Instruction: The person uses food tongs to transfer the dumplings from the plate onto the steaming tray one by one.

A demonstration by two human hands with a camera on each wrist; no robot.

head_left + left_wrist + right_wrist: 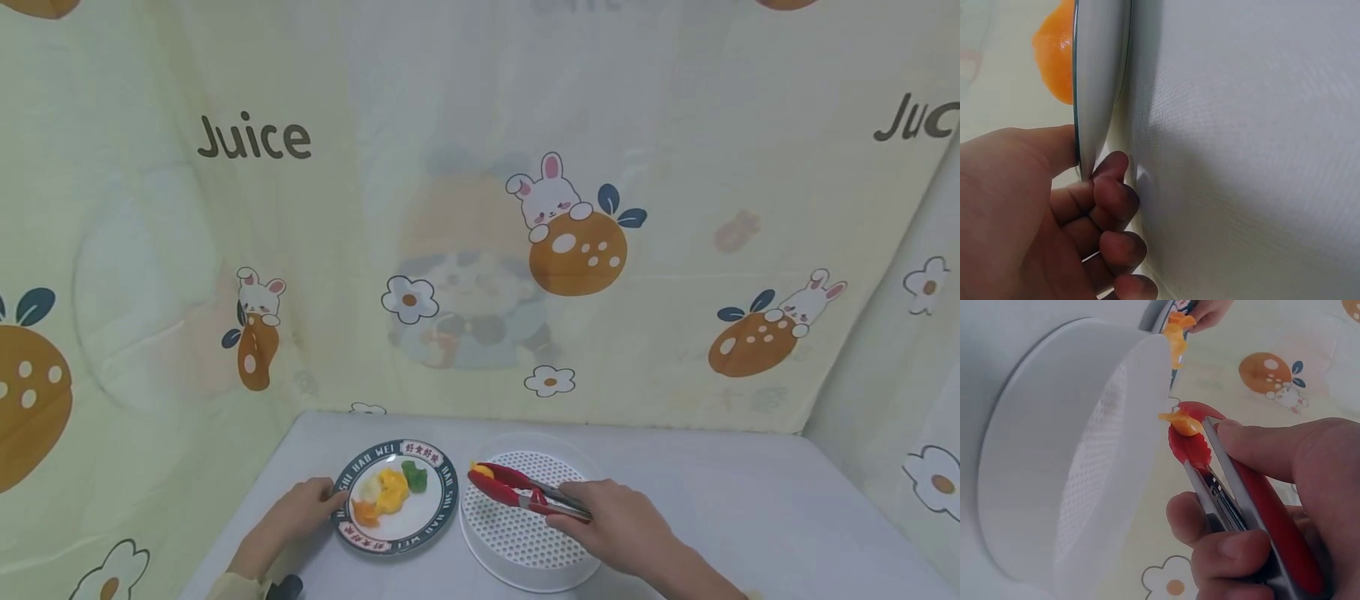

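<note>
So far we pinch one yellow piece [482, 470] in red tongs [525, 492] squeezed by our right hand [626, 525] over the white strainer [525, 542], left hand [300, 508] gripping the plate [442, 508] where several pieces [386, 492] remain.

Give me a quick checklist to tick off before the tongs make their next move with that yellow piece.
1. Tongs gripped by the right hand: ok.
2. Yellow piece pinched between the red tips: ok, seen in the right wrist view.
3. Piece positioned over the white perforated strainer: ok, near its far left rim.
4. Plate steadied by the left hand, thumb on the rim: ok.
5. Food left on the plate, orange piece and green piece: ok.
6. Firmness of the pinch on the piece: cannot tell.
</note>
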